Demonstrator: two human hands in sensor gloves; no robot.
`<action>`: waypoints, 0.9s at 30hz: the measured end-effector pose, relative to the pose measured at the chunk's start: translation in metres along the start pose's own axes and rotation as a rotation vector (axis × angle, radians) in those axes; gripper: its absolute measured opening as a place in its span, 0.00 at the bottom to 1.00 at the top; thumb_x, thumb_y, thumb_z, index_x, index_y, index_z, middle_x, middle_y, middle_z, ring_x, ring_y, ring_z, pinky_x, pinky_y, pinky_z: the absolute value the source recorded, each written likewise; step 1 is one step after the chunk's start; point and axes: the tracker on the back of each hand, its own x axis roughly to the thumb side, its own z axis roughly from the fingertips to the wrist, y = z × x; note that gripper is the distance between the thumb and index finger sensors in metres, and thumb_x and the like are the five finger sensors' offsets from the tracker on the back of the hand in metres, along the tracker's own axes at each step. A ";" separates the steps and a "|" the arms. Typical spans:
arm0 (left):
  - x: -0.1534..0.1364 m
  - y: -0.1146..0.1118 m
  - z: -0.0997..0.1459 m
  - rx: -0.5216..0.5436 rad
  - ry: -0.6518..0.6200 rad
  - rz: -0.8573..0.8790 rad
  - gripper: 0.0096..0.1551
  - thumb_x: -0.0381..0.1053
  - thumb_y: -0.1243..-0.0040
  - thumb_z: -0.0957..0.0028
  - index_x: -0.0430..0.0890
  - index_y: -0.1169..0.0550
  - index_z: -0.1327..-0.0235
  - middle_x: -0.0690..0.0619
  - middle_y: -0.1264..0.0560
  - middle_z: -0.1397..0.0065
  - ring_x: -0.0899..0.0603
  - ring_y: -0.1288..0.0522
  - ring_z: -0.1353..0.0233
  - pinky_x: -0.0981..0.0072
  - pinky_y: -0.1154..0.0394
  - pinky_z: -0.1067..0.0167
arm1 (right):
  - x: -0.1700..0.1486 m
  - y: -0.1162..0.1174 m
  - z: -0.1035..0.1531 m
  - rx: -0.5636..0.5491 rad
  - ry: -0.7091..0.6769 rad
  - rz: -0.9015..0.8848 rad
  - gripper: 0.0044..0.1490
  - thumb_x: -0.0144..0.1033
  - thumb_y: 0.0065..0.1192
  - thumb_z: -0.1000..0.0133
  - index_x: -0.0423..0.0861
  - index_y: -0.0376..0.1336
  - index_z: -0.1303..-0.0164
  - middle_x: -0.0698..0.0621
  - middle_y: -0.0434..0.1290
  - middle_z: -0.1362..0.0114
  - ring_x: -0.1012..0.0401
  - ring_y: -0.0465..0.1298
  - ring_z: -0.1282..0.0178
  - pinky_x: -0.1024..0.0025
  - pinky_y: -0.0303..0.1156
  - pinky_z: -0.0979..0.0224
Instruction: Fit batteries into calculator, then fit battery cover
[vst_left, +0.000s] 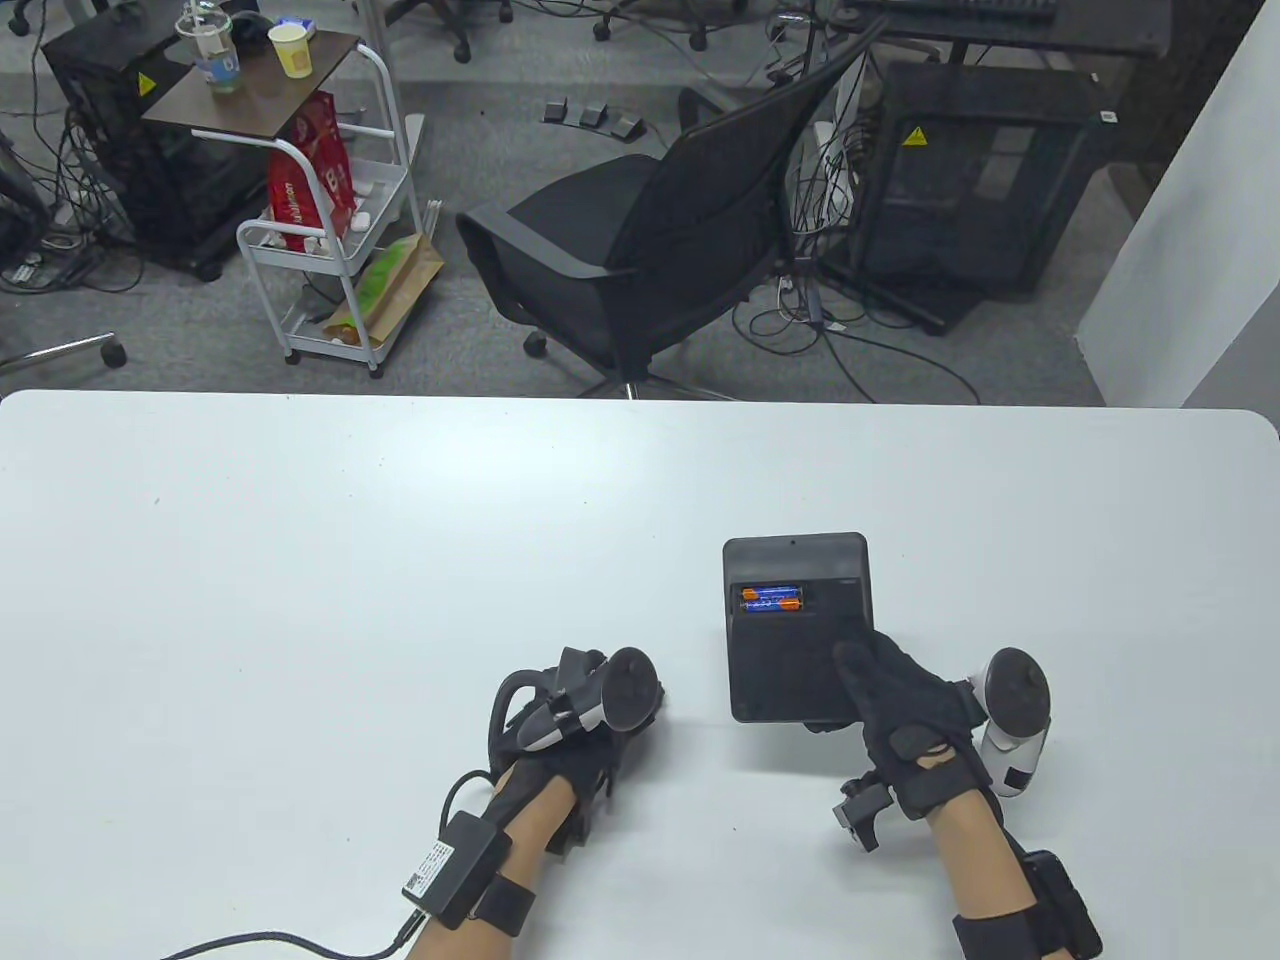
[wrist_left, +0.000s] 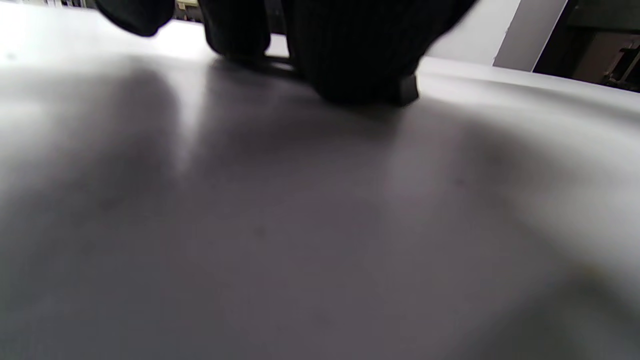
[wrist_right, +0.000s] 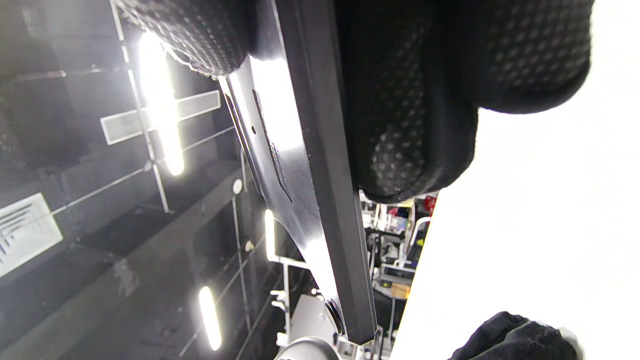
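The black calculator (vst_left: 790, 650) lies face down on the white table (vst_left: 300, 550), its battery bay open with two blue and orange batteries (vst_left: 772, 600) seated in it. My right hand (vst_left: 870, 690) grips its near right corner, thumb on the back. In the right wrist view the calculator (wrist_right: 325, 200) shows edge-on, with fingers (wrist_right: 405, 125) under it. My left hand (vst_left: 605, 730) rests on the table to the calculator's left. In the left wrist view its fingertips (wrist_left: 350, 50) press on a small dark flat piece (wrist_left: 407, 90), apparently the battery cover.
The table's far edge runs across the middle of the table view. Beyond it stand a black office chair (vst_left: 650, 250) and a white cart (vst_left: 330, 230) on the floor.
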 end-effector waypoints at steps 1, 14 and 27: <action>0.001 0.001 0.001 0.010 -0.002 -0.014 0.29 0.49 0.28 0.54 0.64 0.22 0.37 0.64 0.29 0.24 0.42 0.29 0.22 0.38 0.32 0.29 | 0.000 0.000 0.000 -0.001 0.001 0.000 0.34 0.46 0.60 0.44 0.34 0.66 0.39 0.36 0.82 0.52 0.45 0.84 0.63 0.49 0.77 0.56; -0.003 0.008 0.003 0.113 0.005 -0.042 0.22 0.53 0.22 0.62 0.57 0.15 0.53 0.60 0.17 0.43 0.46 0.19 0.37 0.44 0.28 0.34 | 0.000 0.000 0.000 0.005 0.011 0.013 0.34 0.46 0.60 0.44 0.33 0.66 0.39 0.36 0.82 0.52 0.45 0.84 0.63 0.49 0.78 0.56; -0.014 0.048 0.026 0.278 0.006 0.227 0.39 0.50 0.28 0.58 0.47 0.30 0.32 0.53 0.20 0.47 0.45 0.20 0.43 0.42 0.28 0.37 | 0.001 0.001 0.000 0.018 0.003 0.022 0.34 0.46 0.60 0.44 0.34 0.66 0.39 0.36 0.82 0.52 0.45 0.84 0.63 0.49 0.77 0.56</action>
